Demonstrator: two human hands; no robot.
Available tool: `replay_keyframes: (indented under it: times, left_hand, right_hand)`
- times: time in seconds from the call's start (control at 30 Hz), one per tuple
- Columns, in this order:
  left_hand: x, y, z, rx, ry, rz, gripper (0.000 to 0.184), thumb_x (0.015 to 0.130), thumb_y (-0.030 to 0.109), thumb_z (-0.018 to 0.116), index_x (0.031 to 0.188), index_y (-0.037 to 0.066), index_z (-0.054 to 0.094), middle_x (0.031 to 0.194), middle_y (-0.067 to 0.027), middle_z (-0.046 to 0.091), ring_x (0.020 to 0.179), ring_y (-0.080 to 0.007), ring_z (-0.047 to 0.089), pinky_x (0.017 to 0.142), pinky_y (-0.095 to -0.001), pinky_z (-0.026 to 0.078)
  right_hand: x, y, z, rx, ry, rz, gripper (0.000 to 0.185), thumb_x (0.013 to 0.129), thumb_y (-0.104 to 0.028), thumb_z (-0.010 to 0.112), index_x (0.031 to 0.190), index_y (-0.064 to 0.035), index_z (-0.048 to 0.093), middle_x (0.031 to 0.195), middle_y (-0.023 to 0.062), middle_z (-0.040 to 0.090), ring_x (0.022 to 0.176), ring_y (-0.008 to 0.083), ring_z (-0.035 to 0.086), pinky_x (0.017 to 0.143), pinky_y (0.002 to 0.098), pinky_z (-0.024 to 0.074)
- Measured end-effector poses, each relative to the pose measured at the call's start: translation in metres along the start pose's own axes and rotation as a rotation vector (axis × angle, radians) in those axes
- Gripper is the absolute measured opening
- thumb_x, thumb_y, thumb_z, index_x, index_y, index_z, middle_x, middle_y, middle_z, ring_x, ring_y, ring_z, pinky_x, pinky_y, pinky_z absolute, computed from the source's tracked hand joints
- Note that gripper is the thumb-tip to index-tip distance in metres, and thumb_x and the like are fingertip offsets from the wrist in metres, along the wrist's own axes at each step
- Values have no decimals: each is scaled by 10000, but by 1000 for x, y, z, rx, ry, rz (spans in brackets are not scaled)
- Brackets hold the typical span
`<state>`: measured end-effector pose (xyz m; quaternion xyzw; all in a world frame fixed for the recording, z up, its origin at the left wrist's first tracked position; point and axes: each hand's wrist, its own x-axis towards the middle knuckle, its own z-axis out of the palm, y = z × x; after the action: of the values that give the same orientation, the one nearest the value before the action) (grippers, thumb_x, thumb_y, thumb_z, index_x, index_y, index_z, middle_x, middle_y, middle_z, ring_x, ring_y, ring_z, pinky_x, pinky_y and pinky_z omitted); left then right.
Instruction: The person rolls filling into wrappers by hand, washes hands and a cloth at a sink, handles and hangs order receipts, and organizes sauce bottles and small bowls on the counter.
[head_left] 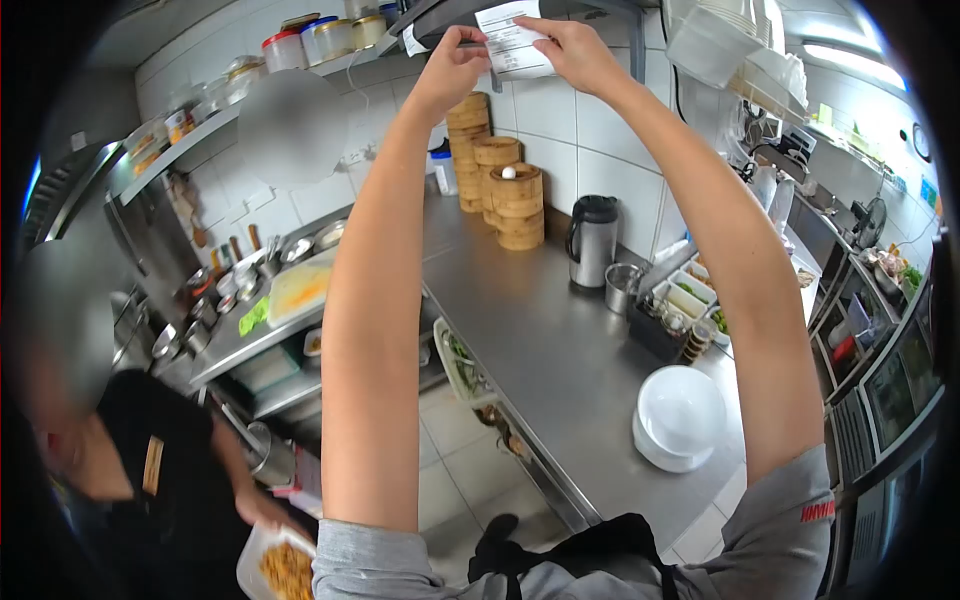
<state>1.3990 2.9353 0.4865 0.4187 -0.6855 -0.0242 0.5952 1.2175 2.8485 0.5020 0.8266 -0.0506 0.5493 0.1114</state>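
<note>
Both my arms reach up to a printed paper slip [515, 45] at the shelf edge, above the steel counter. My left hand [455, 72] has its fingers curled together at the slip's left edge. My right hand [578, 55] grips the slip from the right, with a finger laid over its front and the thumb near its side. The print is too small to read. A second small white slip [413, 41] hangs from the shelf left of my left hand. Stacked bamboo steamers [518, 205] stand below, against the tiled wall.
A steel thermos jug [594, 240], a metal cup [622, 288], and topping containers [690, 295] line the counter's [520, 320] wall side. White bowls [682, 415] are stacked nearer me. At left, a co-worker [150, 470] in black holds a food tub [262, 530].
</note>
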Motion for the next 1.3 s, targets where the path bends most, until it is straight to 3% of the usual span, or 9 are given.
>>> replay_keyframes:
  times: [0.1, 0.37, 0.53, 0.77, 0.83, 0.93, 1.0, 1.17, 1.3]
  left_hand:
    - [35, -47, -18, -162, 207, 66, 241, 838, 35, 566, 1076, 69, 544, 863, -29, 599, 705, -80, 527, 620, -205, 420]
    - [118, -130, -61, -315, 204, 161, 287, 866, 32, 514, 1134, 70, 610, 828, 11, 580, 669, -54, 494, 610, -203, 416]
    - [156, -143, -48, 347, 374, 380, 354, 852, 227, 444, 1155, 219, 627, 1028, -118, 533, 1049, -262, 476, 867, -451, 345]
    - [150, -135, -60, 489, 396, 502, 348, 843, 226, 461, 1140, 230, 642, 1031, -90, 521, 1016, -244, 497, 859, -450, 348]
    - [146, -134, -55, 560, 400, 471, 347, 839, 225, 464, 1134, 229, 646, 1031, -85, 520, 1012, -239, 500, 859, -452, 347]
    - [141, -138, -58, 380, 418, 542, 344, 836, 187, 489, 1141, 202, 648, 1018, -99, 539, 954, -252, 537, 849, -397, 400]
    - [105, -132, -57, 166, 425, 506, 322, 838, 154, 517, 1129, 167, 655, 1040, -104, 555, 928, -230, 557, 826, -339, 433]
    - [-43, -85, -56, -102, 629, 489, 165, 908, 161, 539, 976, 62, 652, 1072, -108, 644, 877, -190, 616, 831, -305, 458]
    - [-107, 8, -93, 23, 575, 1036, 395, 941, 274, 405, 938, -86, 567, 962, -251, 614, 763, -277, 606, 673, -330, 477]
  right_hand:
    - [32, 6, 50, -66, 49, -39, 329, 860, -85, 537, 1183, -111, 591, 1002, 217, 614, 854, 372, 602, 755, 383, 475]
    - [115, -2, 123, -603, 26, 225, 192, 825, -87, 534, 962, -75, 668, 938, 167, 653, 868, 351, 637, 764, 433, 511]
    - [143, 4, 134, -856, 27, 211, 152, 779, -118, 567, 741, -28, 684, 775, 208, 657, 734, 316, 676, 608, 385, 553]
    - [148, 15, 127, -1011, 24, -1, 146, 800, -148, 577, 813, -39, 673, 758, 145, 661, 718, 313, 660, 631, 385, 531]
    - [142, 13, 113, -982, 71, -11, 150, 820, -172, 595, 834, -42, 669, 681, 131, 635, 640, 303, 634, 569, 403, 494]
    - [112, -52, 78, -838, 48, 190, 158, 816, -134, 548, 877, -42, 661, 955, 164, 657, 901, 343, 637, 768, 396, 523]
    - [60, -72, 51, -797, 79, 126, 171, 811, -226, 631, 837, -63, 676, 666, 79, 619, 596, 238, 603, 516, 323, 456]
    - [-110, -183, -99, -587, 286, 418, 123, 872, -65, 598, 950, 2, 665, 922, 60, 658, 840, 115, 594, 745, 224, 463]
    - [-188, -259, -229, -832, 525, -7, 131, 889, -69, 577, 963, 1, 659, 966, 73, 651, 886, 131, 597, 795, 228, 459]
